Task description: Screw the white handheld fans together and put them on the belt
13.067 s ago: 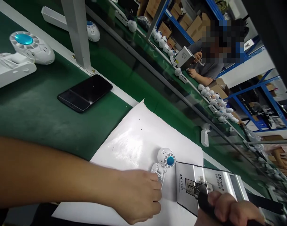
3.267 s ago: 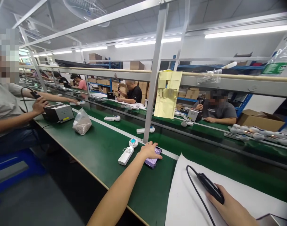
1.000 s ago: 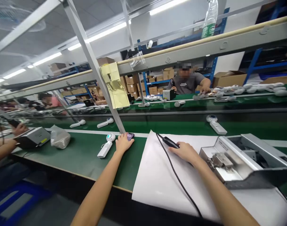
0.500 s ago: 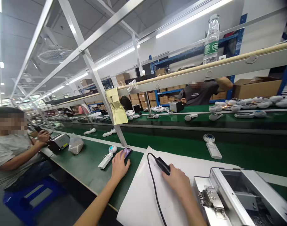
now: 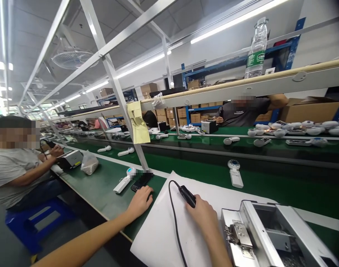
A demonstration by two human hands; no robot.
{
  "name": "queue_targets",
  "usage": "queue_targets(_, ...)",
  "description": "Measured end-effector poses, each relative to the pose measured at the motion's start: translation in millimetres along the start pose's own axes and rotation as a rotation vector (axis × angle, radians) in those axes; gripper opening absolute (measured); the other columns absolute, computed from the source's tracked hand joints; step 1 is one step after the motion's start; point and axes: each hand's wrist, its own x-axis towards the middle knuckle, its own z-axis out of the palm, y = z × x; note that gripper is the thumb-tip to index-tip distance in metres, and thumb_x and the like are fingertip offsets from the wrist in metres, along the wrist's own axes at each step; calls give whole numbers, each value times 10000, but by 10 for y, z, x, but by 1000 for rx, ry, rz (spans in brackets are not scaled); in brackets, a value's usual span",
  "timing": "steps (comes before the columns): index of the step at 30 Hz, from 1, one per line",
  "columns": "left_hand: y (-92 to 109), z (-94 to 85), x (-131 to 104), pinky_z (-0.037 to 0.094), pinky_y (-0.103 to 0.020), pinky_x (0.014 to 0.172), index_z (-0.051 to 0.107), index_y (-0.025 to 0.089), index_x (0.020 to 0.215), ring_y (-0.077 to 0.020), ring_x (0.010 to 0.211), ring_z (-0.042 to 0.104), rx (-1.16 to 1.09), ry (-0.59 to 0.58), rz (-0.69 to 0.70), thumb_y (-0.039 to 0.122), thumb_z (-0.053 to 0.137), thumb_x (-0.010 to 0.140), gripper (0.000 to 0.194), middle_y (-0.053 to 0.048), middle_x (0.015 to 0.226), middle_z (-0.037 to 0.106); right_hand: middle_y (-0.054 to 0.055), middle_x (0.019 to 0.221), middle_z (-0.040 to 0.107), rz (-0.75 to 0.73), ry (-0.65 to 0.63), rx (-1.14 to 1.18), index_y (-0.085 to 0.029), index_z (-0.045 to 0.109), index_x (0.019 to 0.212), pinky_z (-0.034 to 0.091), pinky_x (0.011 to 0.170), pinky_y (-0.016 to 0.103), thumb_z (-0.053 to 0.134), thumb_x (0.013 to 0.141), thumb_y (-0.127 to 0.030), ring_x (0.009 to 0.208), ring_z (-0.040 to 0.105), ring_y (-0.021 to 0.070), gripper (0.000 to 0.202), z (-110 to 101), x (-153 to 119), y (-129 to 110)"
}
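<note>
A black corded electric screwdriver [image 5: 187, 196] is gripped in my right hand [image 5: 205, 215], its tool end hidden toward the hand and its cable looping down across the white sheet [image 5: 158, 226]. My left hand [image 5: 140, 203] rests on the green bench, fingers loosely bent, just in front of a dark phone [image 5: 142, 181] lying flat. I see nothing held in it. Left of the phone lies a white handheld device [image 5: 125, 181] with a round head. A metal screw feeder [image 5: 258, 226] stands to the right of my right hand, with small metal pieces inside.
Another white device [image 5: 235, 174] lies on the green conveyor [image 5: 191, 165]. A slanted metal post [image 5: 118, 85] rises behind the phone. A plastic bag [image 5: 89, 163] sits on the bench, near a seated person [image 5: 10, 163] at left. Across the line, another person [image 5: 241, 111] sits.
My left hand has drawn back off the phone, whose lit screen is now dark. The device on the conveyor has shifted left. My right hand still holds the screwdriver.
</note>
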Motion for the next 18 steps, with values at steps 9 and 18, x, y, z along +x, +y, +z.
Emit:
queue_targets(9,477,-136,1335,599,-461,1008,689,184,1262,-238,1141,683,-115,-72,270,375,660,1074,269,-104,1313,679,66,968,737,20,57,49,-214,665,1215,591,828,407,586,1005,-586,887,718,242,434,-8,-4,-16)
queue_targets(18,2392,543,2505,554,-535,1066,646,168,1354,-299,1263,634,-353,-47,869,433,699,1041,414,-122,1402,630,117,949,758,-97,635,406,-229,708,1233,629,694,402,547,970,-692,846,754,305,556,191,-652,202)
